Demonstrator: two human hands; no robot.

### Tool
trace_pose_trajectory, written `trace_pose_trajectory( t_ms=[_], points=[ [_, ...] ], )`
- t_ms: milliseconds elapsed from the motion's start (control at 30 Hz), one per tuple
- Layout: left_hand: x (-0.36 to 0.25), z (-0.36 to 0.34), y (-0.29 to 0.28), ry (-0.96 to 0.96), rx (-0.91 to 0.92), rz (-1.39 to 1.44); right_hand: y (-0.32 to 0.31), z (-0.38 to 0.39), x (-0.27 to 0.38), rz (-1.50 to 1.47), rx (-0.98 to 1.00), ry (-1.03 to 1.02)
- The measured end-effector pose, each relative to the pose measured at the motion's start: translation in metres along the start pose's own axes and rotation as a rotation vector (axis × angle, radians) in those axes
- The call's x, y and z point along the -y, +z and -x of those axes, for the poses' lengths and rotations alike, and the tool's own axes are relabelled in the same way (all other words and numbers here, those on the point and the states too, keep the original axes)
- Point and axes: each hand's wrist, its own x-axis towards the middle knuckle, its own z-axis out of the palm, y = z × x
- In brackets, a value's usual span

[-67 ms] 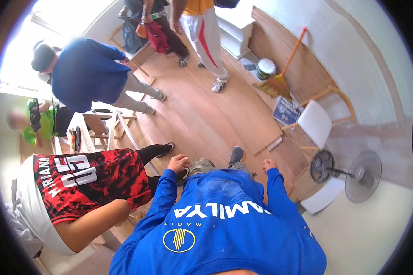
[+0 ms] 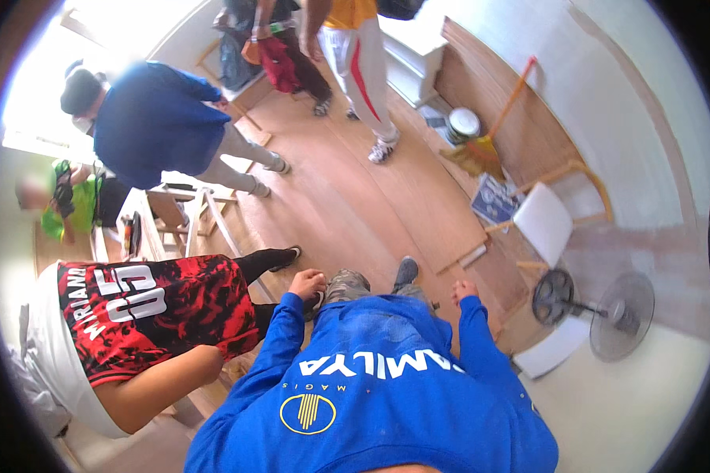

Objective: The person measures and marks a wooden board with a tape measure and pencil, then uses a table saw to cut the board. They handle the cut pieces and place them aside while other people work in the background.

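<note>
My left hand [image 2: 308, 283] hangs beside my left thigh, near the camouflage trousers [image 2: 349, 284]. Its fingers are loosely bent and somewhat apart, with nothing visible in them. On the other side, my right hand [image 2: 464, 291] hangs out from my hip over the wooden floor, its fingers also slightly bent and apart. I see no object in it. Both arms are in the sleeves of a blue sweatshirt [image 2: 371, 402]. My shoe [image 2: 406, 270] shows between the hands.
Close on my left stands a person in a red-black jersey [image 2: 158, 315]; others stand farther off, one in a blue jacket [image 2: 162, 118]. Right are a fan [image 2: 619, 315], a chair [image 2: 543, 225], a broom [image 2: 481, 154] and a bucket [image 2: 463, 124]. Wooden frames [image 2: 193, 221] stand left. Plywood sheets [image 2: 418, 197] cover the floor.
The surroundings sit slightly differently in the picture, with the far people and the broom shifted a little right. My hands have barely moved.
</note>
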Motion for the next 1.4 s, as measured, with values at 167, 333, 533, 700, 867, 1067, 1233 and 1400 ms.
trace_pose_trajectory(
  t_ms=[167,333,533,700,867,1067,1233,1400],
  points=[
    [0.029,-0.004,0.007,0.142,-0.081,-0.244,-0.032,-0.084,-0.021,0.907,-0.261,-0.624],
    [0.024,-0.031,-0.005,-0.529,-0.108,0.023,-0.016,-0.157,0.063,0.267,0.221,0.145],
    [-0.024,-0.085,-0.034,-0.379,-0.262,0.336,0.052,-0.185,0.23,1.201,0.459,-0.463],
    [-0.076,-0.113,-0.057,-0.267,-0.265,0.321,0.118,-0.215,0.358,0.497,0.374,-0.057],
    [-0.091,-0.097,-0.059,-0.353,-0.394,0.372,0.158,-0.243,0.432,0.501,0.479,-0.143],
    [-0.064,-0.068,-0.007,-0.46,-0.55,0.6,0.19,-0.268,0.466,1.055,0.549,-0.44],
    [-0.048,-0.057,0.097,-0.529,-0.749,1.05,0.2,-0.295,0.519,1.439,0.632,-0.707],
    [-0.069,-0.088,0.219,-0.718,-0.475,1.001,0.189,-0.332,0.571,1.092,0.689,-0.298]
  ],
)
